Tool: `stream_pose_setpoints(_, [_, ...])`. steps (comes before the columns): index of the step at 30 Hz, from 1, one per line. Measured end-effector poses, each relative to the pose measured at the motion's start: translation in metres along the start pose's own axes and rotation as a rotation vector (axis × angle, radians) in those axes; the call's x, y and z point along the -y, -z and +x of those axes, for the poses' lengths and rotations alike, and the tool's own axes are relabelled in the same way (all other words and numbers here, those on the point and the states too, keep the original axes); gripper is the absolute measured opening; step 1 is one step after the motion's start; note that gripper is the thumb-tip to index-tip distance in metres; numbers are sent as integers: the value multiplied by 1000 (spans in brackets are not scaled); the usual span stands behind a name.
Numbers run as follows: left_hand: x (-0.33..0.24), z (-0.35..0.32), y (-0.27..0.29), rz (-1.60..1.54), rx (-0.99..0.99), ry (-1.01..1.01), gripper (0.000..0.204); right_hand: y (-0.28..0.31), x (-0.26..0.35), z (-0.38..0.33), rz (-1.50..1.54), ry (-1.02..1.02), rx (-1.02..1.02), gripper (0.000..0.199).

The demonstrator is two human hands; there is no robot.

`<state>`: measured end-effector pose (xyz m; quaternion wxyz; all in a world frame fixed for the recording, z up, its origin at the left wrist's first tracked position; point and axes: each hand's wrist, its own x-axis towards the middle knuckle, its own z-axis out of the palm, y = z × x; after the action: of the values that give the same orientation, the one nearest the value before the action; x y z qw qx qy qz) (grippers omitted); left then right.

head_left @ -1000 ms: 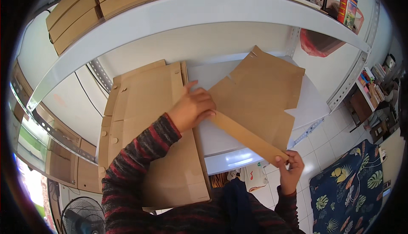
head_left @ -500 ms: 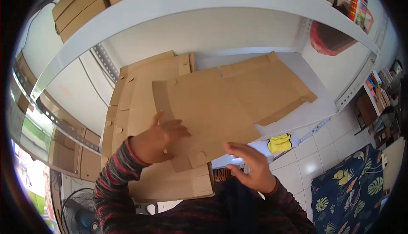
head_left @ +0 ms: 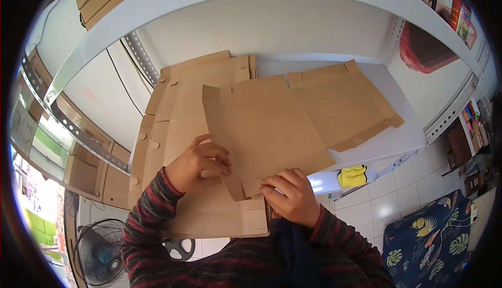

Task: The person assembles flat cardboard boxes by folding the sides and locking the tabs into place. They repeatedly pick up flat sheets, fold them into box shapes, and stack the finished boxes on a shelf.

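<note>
Both hands have shifted: left hand (head_left: 197, 163) and right hand (head_left: 290, 196) now pinch the cardboard sheet (head_left: 266, 131) near edge.

**Both hands on a flat cardboard sheet**

Left hand (head_left: 196, 162) pressing near edge of flat brown cardboard box blank (head_left: 266, 131); right hand (head_left: 290, 196) gripping its lower corner. Underneath, stack of flat brown cardboard sheets (head_left: 178, 110) on white shelf (head_left: 397, 136). Black fan (head_left: 99, 251) below left.

Flat box blank (head_left: 272, 126): brown corrugated cardboard, matt, smooth-faced. Stack of blanks (head_left: 178, 115) beneath: same matt cardboard. Surface (head_left: 389, 141): white, smooth, faintly glossy; sleeves (head_left: 151, 209): striped knitted cloth.
</note>
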<state>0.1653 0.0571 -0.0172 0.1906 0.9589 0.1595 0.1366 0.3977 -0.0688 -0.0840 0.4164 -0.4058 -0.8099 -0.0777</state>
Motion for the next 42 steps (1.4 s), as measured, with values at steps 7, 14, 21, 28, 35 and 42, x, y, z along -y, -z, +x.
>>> stream_pose_setpoints(7, [-16,7,-6,-30,-123,-29,15,-7,-3,-1,69,-147,-240,13])
stream_pose_setpoints(14, [-6,10,-19,-125,-376,109,12,-9,-13,-3,44,-110,-294,13])
stream_pose_setpoints(21, [-37,45,-9,116,-365,-134,16,18,-23,10,-238,274,-225,14])
stream_pose_setpoints(28, [-44,54,-10,130,-305,-189,11,23,-23,12,-294,290,-232,9])
stream_pose_setpoints(35, [-47,49,-7,5,-182,-95,9,16,-18,9,-283,257,-299,12])
stream_pose_setpoints(42, [-39,46,-13,-10,-175,-120,10,10,-16,6,-265,220,-279,12])
